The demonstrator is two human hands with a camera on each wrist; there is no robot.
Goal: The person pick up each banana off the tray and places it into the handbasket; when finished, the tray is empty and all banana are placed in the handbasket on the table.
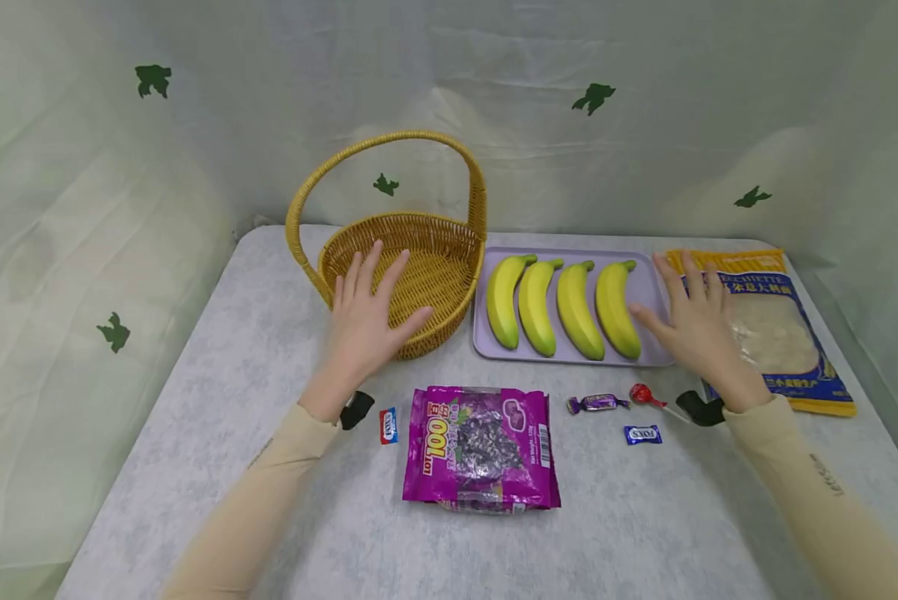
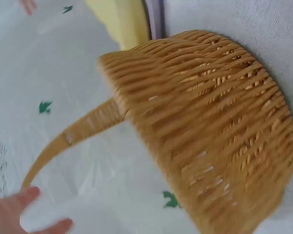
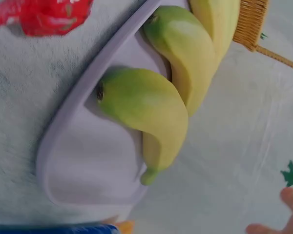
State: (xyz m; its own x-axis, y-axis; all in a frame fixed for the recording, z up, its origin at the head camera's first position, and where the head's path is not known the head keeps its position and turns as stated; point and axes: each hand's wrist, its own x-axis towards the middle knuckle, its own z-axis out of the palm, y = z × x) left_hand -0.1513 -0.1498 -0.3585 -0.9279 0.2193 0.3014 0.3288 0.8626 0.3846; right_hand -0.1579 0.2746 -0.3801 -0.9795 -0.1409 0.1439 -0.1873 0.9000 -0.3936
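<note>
With fingers spread, my left hand hovers over the near left side of a wicker basket with a tall handle. The left wrist view shows the basket's woven side and fingertips apart from it. My right hand, fingers also spread, is above the right end of a lilac tray, between it and a yellow-and-blue pasta bag. Several bananas lie in a row on the tray. In the right wrist view, the nearest banana is apart from the fingers. Neither hand holds anything.
A purple candy bag lies at the table's middle front. Around it are a red-and-blue wrapped candy, a purple twist-wrapped candy, a red lollipop and a small blue candy. Pale curtains enclose the table.
</note>
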